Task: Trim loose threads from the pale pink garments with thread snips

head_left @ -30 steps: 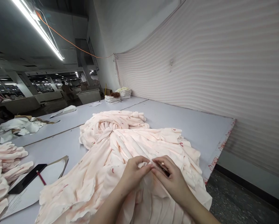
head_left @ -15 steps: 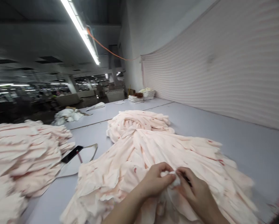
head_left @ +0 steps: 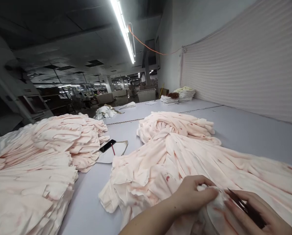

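My left hand (head_left: 193,195) is closed, pinching a bunched edge of pale pink plush fabric (head_left: 216,209) between thumb and fingers. Close to its right, my right hand (head_left: 263,204) grips dark thread snips (head_left: 252,213), whose pointed tip reaches toward the pinched edge. The fingertips of that hand lie against the same fabric. Beneath and beyond both hands spreads a large gathered heap of pink plush cloth (head_left: 155,156) with small red marks, rolled up at its far end. The lower part of the held cloth leaves the picture at the bottom.
On the left rise stacked pink plush pieces (head_left: 60,137). Between the heaps lie a black phone (head_left: 108,146), a red pen (head_left: 113,149) and a pale sheet (head_left: 105,158). Folded white stacks (head_left: 185,94) and white scraps (head_left: 105,112) sit farther back on the grey table (head_left: 246,120).
The view has swung left, so everything sits farther right. The dark snips show more clearly in my right hand, their tip now visible. My left hand still pinches the fabric.
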`<state>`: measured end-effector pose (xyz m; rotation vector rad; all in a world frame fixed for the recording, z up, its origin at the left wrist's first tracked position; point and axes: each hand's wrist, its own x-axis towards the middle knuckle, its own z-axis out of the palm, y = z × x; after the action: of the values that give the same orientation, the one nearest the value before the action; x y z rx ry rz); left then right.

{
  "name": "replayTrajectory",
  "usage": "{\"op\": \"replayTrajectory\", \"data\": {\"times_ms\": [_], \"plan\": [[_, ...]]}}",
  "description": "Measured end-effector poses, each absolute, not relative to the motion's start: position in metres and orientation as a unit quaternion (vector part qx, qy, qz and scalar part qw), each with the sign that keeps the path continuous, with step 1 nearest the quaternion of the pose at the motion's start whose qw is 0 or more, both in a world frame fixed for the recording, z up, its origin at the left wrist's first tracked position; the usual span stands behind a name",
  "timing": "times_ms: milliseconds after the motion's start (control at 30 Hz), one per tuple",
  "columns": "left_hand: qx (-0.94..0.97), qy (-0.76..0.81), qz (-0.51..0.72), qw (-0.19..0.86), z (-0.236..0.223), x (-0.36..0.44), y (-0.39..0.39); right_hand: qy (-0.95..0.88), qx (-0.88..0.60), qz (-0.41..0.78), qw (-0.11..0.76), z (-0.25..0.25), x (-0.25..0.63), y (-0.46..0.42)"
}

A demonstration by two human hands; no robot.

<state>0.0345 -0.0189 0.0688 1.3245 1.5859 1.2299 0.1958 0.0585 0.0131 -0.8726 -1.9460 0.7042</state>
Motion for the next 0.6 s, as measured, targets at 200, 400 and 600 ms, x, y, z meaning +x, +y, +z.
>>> {"op": "replayTrajectory", "data": {"times_ms": [200, 400, 600], "plan": [[0.558, 0.593, 0.46, 0.354, 0.077, 0.031, -0.011, -0.792, -0.353, 0.355, 0.349, 0.042, 0.196, 0.049], [0.569, 0.571, 0.44, 0.395, 0.083, 0.029, -0.007, -0.751, -0.34, 0.434, 0.363, 0.061, 0.192, 0.044], [0.572, 0.56, 0.431, 0.415, 0.085, 0.033, -0.006, -0.713, -0.329, 0.49, 0.378, 0.063, 0.195, 0.044]]}}
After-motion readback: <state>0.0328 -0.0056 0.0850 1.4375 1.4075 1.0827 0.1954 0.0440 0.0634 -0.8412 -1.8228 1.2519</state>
